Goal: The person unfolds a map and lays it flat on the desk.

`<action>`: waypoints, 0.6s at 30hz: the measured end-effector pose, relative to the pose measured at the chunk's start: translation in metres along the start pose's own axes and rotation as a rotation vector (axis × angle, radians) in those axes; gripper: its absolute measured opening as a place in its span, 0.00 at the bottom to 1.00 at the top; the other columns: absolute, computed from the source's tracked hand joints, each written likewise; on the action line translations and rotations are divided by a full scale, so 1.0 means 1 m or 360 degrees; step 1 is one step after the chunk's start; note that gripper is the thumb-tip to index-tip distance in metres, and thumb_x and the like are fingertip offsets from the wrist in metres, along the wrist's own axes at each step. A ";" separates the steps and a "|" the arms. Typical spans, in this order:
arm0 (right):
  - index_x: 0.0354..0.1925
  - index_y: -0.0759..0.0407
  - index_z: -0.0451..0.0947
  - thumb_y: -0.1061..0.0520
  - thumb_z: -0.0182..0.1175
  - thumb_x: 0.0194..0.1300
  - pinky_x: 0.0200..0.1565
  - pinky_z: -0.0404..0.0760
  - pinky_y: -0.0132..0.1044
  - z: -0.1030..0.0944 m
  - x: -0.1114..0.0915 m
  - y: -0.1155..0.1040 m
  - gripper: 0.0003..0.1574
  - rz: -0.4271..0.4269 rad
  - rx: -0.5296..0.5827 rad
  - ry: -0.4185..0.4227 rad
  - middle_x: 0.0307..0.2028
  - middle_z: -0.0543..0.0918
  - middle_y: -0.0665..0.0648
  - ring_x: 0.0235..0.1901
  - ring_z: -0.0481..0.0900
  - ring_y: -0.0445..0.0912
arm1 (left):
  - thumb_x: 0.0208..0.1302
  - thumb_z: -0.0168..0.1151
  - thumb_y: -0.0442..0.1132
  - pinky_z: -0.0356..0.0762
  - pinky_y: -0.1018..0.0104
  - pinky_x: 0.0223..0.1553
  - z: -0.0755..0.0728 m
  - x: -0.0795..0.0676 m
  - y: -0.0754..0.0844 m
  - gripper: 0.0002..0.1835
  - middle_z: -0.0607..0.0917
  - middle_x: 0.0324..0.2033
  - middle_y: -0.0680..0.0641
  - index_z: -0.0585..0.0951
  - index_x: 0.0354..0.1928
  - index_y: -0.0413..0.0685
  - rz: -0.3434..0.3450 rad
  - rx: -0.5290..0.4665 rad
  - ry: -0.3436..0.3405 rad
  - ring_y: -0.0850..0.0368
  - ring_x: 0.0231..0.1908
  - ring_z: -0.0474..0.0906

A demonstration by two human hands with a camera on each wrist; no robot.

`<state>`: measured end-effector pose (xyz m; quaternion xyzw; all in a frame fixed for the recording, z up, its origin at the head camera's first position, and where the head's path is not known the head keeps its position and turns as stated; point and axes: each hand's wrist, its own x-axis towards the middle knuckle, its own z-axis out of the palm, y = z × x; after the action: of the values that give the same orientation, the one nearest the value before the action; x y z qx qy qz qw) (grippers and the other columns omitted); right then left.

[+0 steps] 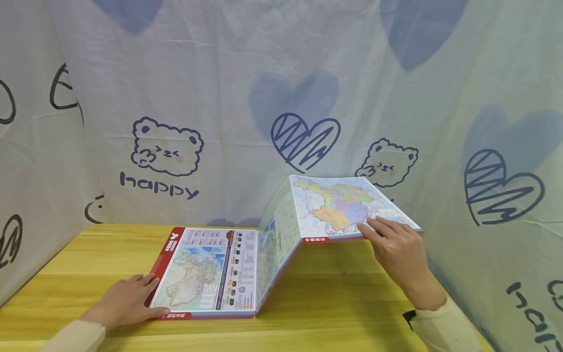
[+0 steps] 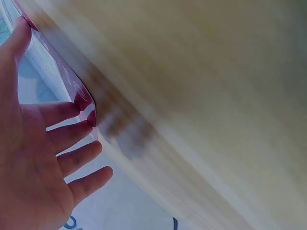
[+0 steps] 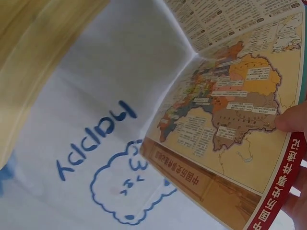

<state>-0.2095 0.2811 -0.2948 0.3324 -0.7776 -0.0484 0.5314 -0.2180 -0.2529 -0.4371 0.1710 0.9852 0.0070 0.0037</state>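
Note:
A folding map (image 1: 237,244) with stiff panels stands partly unfolded on the table. Its left panel lies flat, its middle panel slopes up, and its right panel (image 1: 334,200) is held raised, a coloured map on top. My left hand (image 1: 127,300) rests on the flat panel's red left edge, fingers spread, thumb at the near edge. In the left wrist view, the fingertips (image 2: 91,125) touch that red border. My right hand (image 1: 398,254) pinches the raised panel near its right end. The right wrist view shows the thumb (image 3: 291,119) on the printed underside.
The yellow wood-grain table (image 1: 88,259) extends around the folding map. Behind and on both sides hangs a pale cloth (image 1: 228,98) printed with hearts, bears and lettering. The raised panel's far edge overlaps the cloth in the head view.

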 end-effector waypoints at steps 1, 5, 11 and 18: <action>0.41 0.58 0.87 0.61 0.47 0.71 0.32 0.82 0.51 0.001 -0.002 0.001 0.19 0.0002 0.0001 -0.0006 0.37 0.87 0.61 0.34 0.85 0.58 | 0.54 0.58 0.71 0.69 0.33 0.50 0.000 -0.001 -0.003 0.48 0.76 0.55 0.28 0.76 0.57 0.29 -0.0011 -0.0003 -0.0022 0.26 0.53 0.70; 0.41 0.58 0.87 0.55 0.38 0.77 0.31 0.82 0.51 0.004 -0.009 0.005 0.28 0.0007 0.0002 -0.0035 0.36 0.87 0.60 0.34 0.85 0.58 | 0.55 0.59 0.69 0.68 0.32 0.50 0.000 -0.005 -0.013 0.48 0.75 0.55 0.26 0.75 0.57 0.27 -0.0052 -0.0033 -0.0076 0.25 0.54 0.69; 0.40 0.58 0.87 0.52 0.36 0.78 0.30 0.81 0.51 0.008 -0.019 0.009 0.31 0.0000 -0.0009 -0.0040 0.35 0.87 0.61 0.33 0.85 0.58 | 0.55 0.59 0.69 0.68 0.30 0.48 0.003 -0.011 -0.029 0.48 0.74 0.55 0.26 0.74 0.58 0.27 -0.0108 -0.0047 -0.0107 0.25 0.53 0.69; 0.37 0.58 0.87 0.51 0.37 0.79 0.26 0.81 0.53 0.014 -0.033 0.014 0.31 -0.0022 0.0018 0.0001 0.33 0.87 0.61 0.29 0.84 0.59 | 0.53 0.59 0.71 0.69 0.29 0.47 0.005 -0.013 -0.045 0.51 0.74 0.55 0.26 0.73 0.59 0.28 -0.0169 -0.0087 -0.0126 0.25 0.53 0.69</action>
<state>-0.2207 0.3067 -0.3215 0.3409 -0.7753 -0.0477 0.5295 -0.2208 -0.3001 -0.4432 0.1184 0.9915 0.0268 0.0477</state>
